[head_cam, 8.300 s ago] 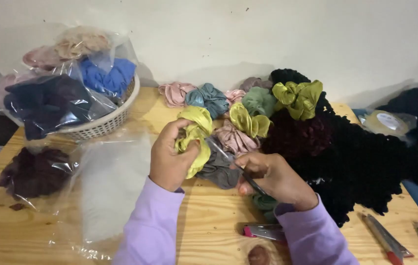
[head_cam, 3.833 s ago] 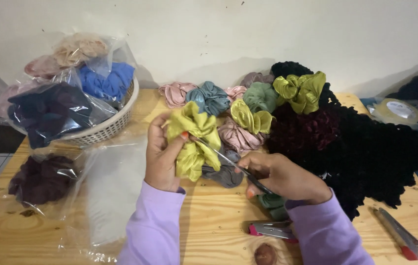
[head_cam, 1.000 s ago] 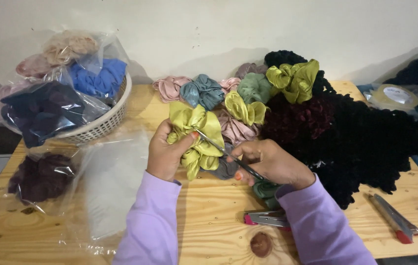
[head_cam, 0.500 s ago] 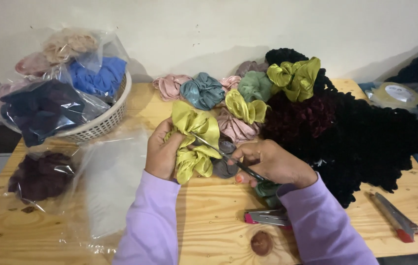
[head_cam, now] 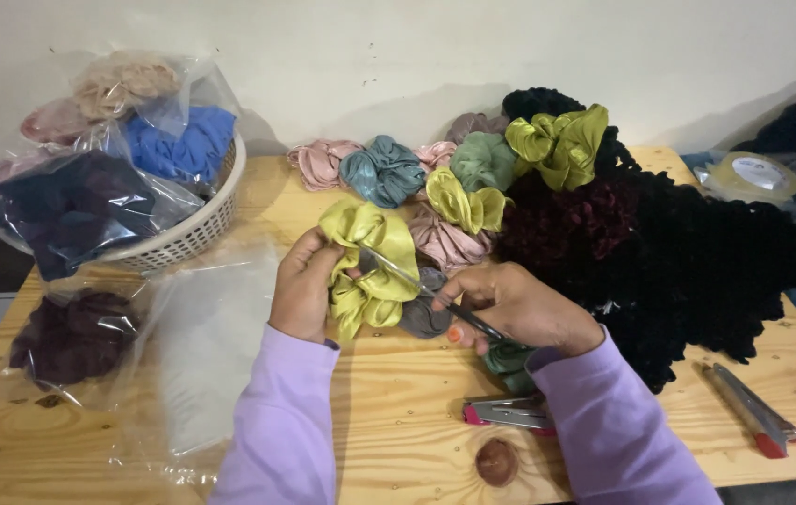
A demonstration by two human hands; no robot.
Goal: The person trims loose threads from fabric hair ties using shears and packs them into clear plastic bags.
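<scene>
My left hand [head_cam: 302,285] grips a yellow-green satin scrunchie [head_cam: 370,265] over the wooden table [head_cam: 398,421]. My right hand [head_cam: 519,304] holds small metal scissors [head_cam: 421,290], whose thin blades point up-left into the scrunchie's folds. A grey scrunchie [head_cam: 424,313] lies just under the blades. Both arms wear lilac sleeves.
Several scrunchies in pink, teal, green and yellow [head_cam: 473,187] and a dark fuzzy pile [head_cam: 678,252] lie behind. A white basket [head_cam: 187,234] of bagged scrunchies stands left, with plastic bags [head_cam: 201,346] in front. A pink stapler [head_cam: 510,411], a cutter [head_cam: 753,421] and a tape roll [head_cam: 758,173] lie right.
The scrunchie has been turned and lowered slightly in my left hand. My right hand keeps the scissors at its folds, shifted a little.
</scene>
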